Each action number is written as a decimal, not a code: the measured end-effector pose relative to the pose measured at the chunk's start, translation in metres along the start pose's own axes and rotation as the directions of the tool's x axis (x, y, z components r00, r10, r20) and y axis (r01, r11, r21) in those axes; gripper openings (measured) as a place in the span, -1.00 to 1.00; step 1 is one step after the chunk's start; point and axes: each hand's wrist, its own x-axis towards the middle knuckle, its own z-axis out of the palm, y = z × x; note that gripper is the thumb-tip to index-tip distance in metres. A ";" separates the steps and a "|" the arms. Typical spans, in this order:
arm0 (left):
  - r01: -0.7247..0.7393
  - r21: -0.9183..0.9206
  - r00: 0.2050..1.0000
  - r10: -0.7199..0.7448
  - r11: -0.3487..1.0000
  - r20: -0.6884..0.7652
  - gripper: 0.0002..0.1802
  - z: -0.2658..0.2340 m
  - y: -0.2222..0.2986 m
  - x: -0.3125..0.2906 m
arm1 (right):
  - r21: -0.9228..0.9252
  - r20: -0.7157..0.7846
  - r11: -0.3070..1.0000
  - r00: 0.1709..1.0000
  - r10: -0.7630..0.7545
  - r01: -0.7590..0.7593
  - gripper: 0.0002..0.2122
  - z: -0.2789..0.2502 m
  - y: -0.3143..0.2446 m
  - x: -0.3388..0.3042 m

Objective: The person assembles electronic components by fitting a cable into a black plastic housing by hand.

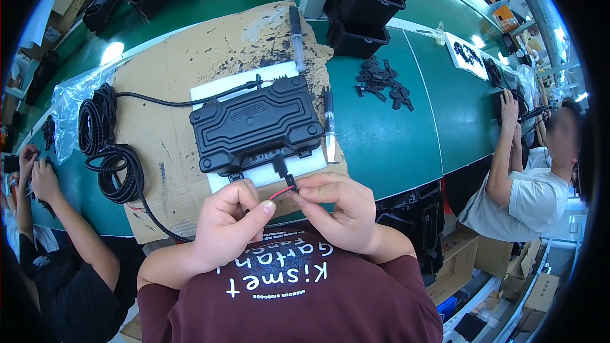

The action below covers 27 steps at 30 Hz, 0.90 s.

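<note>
Two hands meet just below the black plastic box [256,126]: the left hand [230,221] pinches a thin red wire [278,193] between thumb and forefinger, its grip narrow, and the right hand [335,206] closes its fingertips on the small black connector [291,182] at the wire's other end. The box lies flat on a white sheet [298,168] over a stained cardboard mat [166,121] on the green surface [381,140]. Coiled black cable [111,152] rests to the left, two syringe-like tubes [329,128] lie just beside the box, and small black parts [383,81] sit further right. Other people's arms work at both edges.
</note>
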 end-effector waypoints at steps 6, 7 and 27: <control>0.001 0.041 1.000 -0.002 0.999 0.008 -0.84 -0.001 -0.003 0.000 | -0.030 0.090 0.997 0.993 -0.072 0.075 -0.81 0.006 0.003 -0.001; 0.019 0.016 0.999 -0.019 1.000 0.035 -0.92 -0.003 -0.004 -0.001 | -0.028 0.092 0.997 0.993 -0.072 0.075 -0.81 0.006 0.003 0.000; -0.290 0.343 0.957 0.280 0.894 0.079 -0.35 -0.012 -0.003 -0.009 | -0.026 0.266 0.969 0.936 -0.229 0.245 -0.75 -0.003 -0.002 0.014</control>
